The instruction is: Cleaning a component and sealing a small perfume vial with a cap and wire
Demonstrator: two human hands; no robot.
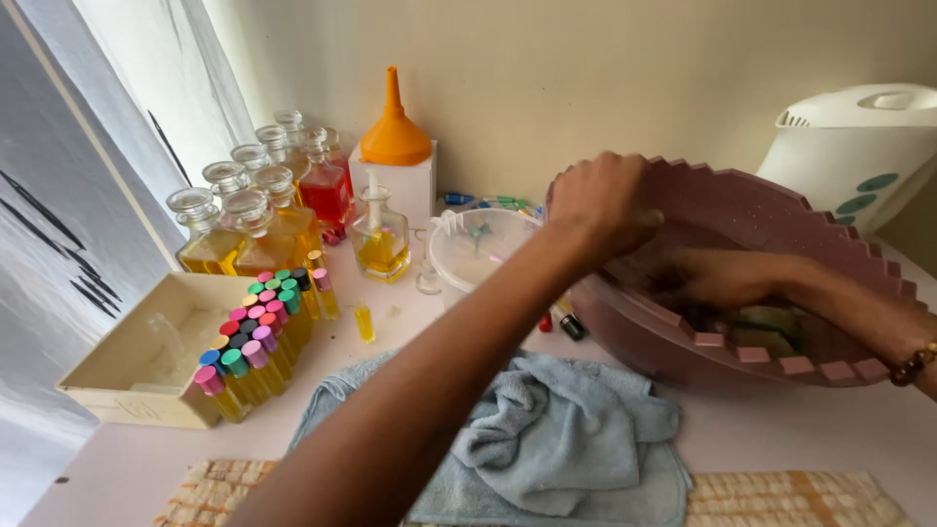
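A large mauve plastic basin [781, 210] with a notched rim stands tilted on the white table at right. My left hand [603, 202] grips its near-left rim. My right hand [717, 275] reaches down inside the basin among small dark and greenish items; whether its fingers hold anything is hidden in the shade. A beaded bracelet [913, 367] is on my right wrist.
A crumpled blue towel [556, 434] lies in front. At left are several glass bottles of yellow and red liquid [256, 229], a cluster of small capped vials [256, 337], a cream tray [146, 356], an orange funnel [394, 122], a clear tub [478, 249] and a white appliance [859, 146].
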